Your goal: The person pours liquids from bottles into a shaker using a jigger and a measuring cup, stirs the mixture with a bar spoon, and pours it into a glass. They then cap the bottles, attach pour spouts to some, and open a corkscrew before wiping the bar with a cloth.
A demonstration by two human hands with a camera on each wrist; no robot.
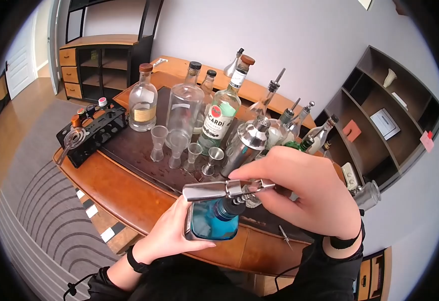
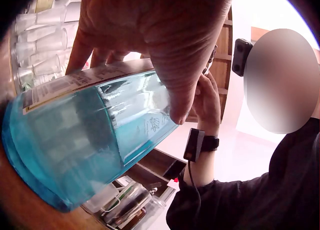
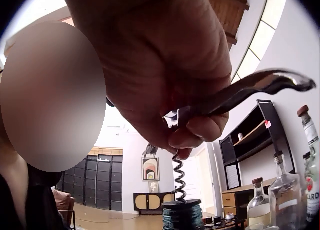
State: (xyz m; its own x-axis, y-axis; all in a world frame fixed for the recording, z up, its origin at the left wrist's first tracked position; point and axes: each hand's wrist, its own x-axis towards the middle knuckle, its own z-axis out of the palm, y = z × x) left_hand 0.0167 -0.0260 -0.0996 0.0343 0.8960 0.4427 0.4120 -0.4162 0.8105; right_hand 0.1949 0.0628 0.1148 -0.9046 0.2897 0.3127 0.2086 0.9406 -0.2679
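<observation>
My left hand point(image 1: 165, 230) grips a blue glass bottle point(image 1: 210, 227) around its body, fingers on the label side and thumb across the other in the left wrist view. Pale blue liquid shows through the clear panel. My right hand point(image 1: 312, 188) pinches a metal waiter's corkscrew point(image 1: 204, 190), whose handle lies crosswise above the bottle neck. In the right wrist view the spiral worm point(image 3: 179, 180) points down, its lower end at the dark top of the bottle neck point(image 3: 181, 216). The worm's upper end is hidden by my right fingers.
Close beyond the bottle stand several jiggers point(image 1: 213, 160), a metal cocktail shaker point(image 1: 246, 145) and a Bacardi bottle point(image 1: 220, 118). More bottles with pour spouts crowd the right. A black caddy point(image 1: 96, 130) with a strainer point(image 1: 73, 139) sits left. A small pointed tool point(image 1: 285, 237) lies near the front edge.
</observation>
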